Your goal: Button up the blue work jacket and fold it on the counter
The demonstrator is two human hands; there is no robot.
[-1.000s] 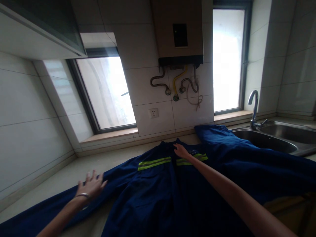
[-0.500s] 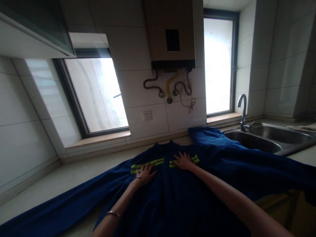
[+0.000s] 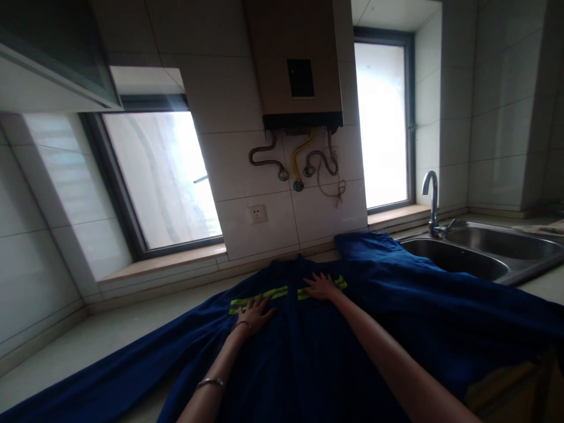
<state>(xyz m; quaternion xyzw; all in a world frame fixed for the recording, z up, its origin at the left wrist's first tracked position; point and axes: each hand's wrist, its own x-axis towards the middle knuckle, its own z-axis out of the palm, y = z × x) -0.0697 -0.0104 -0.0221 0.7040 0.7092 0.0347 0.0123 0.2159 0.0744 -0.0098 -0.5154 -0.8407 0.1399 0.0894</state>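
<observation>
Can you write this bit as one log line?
left hand: open, on blue jacket | right hand: open, on blue jacket | blue jacket: front up, across counter | sink: at right

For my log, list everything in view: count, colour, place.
Garment: 1, dark blue, across counter
Reflective strips: 2, yellow-green, garment chest
Folded cloth: 1, blue, beside sink
Counter: 1, pale, under garment
Sink: 1, steel-grey, right
Faucet: 1, silver, behind sink
Windows: 2, dark-framed, back wall
Wall unit: 1, brown, between windows
Hoses: 3, two grey-brown, one yellow, under wall unit
Cord: 1, pale, beside hoses
Socket: 1, white, below hoses
Upper cabinet: 1, dark, upper left
Walls: several, pale tiled, around counter
Low panel: 1, yellow-brown, lower right, unclear
Bracelets: 2, silver, left wrist and forearm
Left hand: 1, spread across left strip
Right hand: 1, spread across right strip
</observation>
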